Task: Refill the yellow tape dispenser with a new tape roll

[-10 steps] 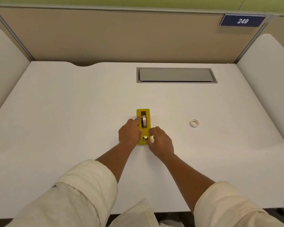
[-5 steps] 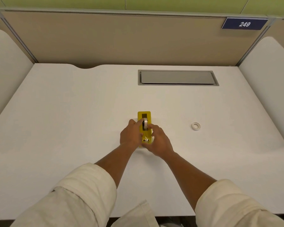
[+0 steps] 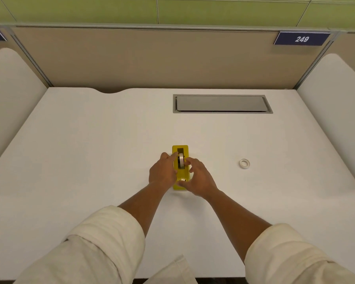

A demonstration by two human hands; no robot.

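The yellow tape dispenser [image 3: 180,149] lies on the white desk [image 3: 90,160], its long side pointing away from me. A tape roll [image 3: 181,160] stands on edge in its slot. My left hand [image 3: 162,173] rests against the dispenser's left side, index finger reaching to the roll's top. My right hand [image 3: 200,177] is on the right side, fingers touching the roll and the thumb near the cutter end. A small white tape ring [image 3: 244,163] lies flat on the desk to the right, apart from both hands.
A grey cable hatch [image 3: 221,103] is set into the desk at the back. Beige partition walls close the back and both sides, with a "249" sign [image 3: 301,39] at the upper right.
My right hand has moved from the cutter end up along the dispenser's right side to the roll. My left hand has stayed beside the dispenser, finger at the roll.
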